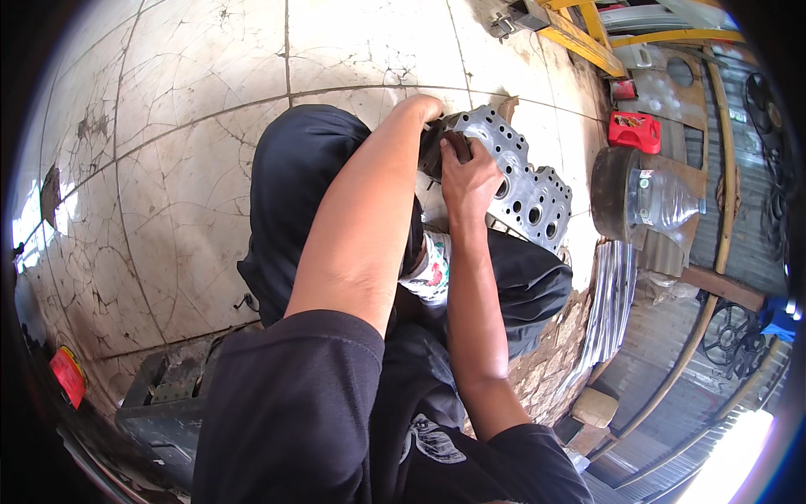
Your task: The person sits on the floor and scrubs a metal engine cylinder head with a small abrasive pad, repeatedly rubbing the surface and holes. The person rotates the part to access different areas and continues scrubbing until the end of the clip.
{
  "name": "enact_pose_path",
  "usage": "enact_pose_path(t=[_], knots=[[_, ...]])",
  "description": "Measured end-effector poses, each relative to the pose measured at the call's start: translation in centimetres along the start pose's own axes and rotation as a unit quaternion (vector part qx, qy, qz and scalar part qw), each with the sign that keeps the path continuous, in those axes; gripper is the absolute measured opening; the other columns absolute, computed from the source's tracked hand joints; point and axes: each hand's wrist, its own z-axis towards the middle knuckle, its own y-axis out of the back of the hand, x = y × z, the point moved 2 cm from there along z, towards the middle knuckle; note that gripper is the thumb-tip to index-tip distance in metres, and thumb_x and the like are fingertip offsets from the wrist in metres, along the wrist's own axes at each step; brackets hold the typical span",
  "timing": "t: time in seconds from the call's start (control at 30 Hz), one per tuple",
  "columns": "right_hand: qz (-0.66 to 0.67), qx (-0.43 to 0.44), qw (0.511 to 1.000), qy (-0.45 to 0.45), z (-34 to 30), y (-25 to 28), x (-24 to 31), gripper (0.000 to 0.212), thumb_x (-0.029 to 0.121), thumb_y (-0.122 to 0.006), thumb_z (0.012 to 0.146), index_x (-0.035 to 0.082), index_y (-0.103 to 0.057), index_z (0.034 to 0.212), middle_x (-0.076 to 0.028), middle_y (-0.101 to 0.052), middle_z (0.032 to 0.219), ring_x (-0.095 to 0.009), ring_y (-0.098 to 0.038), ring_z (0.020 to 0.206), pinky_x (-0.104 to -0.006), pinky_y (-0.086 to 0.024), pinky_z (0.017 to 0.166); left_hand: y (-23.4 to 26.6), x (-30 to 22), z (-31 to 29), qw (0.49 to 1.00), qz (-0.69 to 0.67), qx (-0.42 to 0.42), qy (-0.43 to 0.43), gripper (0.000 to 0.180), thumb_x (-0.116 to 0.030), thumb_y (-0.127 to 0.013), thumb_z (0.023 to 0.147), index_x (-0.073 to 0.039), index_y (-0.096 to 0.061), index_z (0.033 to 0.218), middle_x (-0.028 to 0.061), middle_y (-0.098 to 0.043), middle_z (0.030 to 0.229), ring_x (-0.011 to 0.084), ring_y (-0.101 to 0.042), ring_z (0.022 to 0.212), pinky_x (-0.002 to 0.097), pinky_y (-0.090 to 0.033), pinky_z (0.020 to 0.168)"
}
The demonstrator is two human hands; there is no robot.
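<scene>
A grey metal engine cylinder head (531,189) with several round holes in its face lies tilted in front of me, between my knees and the tiled floor. At its left end my left hand (422,109) is bent over the far corner, its fingers mostly hidden behind the wrist and the metal. My right hand (472,175) lies on the near left part of the same cylinder head. Its fingers are curled together around a small dark brown patch; whether that is a held piece or shaded fingertips is hard to make out.
Cracked white tiles (193,210) spread ahead and left. At right stand a red jug (635,132), a dark round container (613,193) and a clear plastic bottle (667,200). A yellow metal frame (579,46) is at the top right, a dark toolbox (164,420) at lower left.
</scene>
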Motion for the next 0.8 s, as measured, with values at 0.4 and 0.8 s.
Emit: enact_pose_path(t=[0.4,0.8], knots=[[-0.017,-0.011,1.0,0.006,1.5,-0.8,-0.2,0.033,0.031,-0.085,0.085,0.0,-0.077,0.088,-0.023,-0.077,0.086,-0.041,-0.077,0.082,-0.0465,-0.058,0.079,0.1,-0.6,-1.9,0.999,-0.043,0.013,0.025,0.046,-0.017,-0.047,0.1,0.006,-0.066,0.136,0.0284,-0.064,0.142,0.0368,-0.064,0.128,0.0526,-0.047,0.108],[0.064,0.006,0.998,-0.01,-0.1,-1.5,-2.1,0.029,0.032,-0.087,0.084,0.005,-0.081,0.09,-0.021,-0.079,0.089,-0.031,-0.079,0.082,-0.0438,-0.059,0.087,-0.3,-1.0,-2.9,0.999,-0.033,0.004,0.018,0.056,-0.021,-0.053,0.103,0.005,-0.052,0.152,0.0267,-0.049,0.16,0.0385,-0.042,0.152,0.051,-0.036,0.12]])
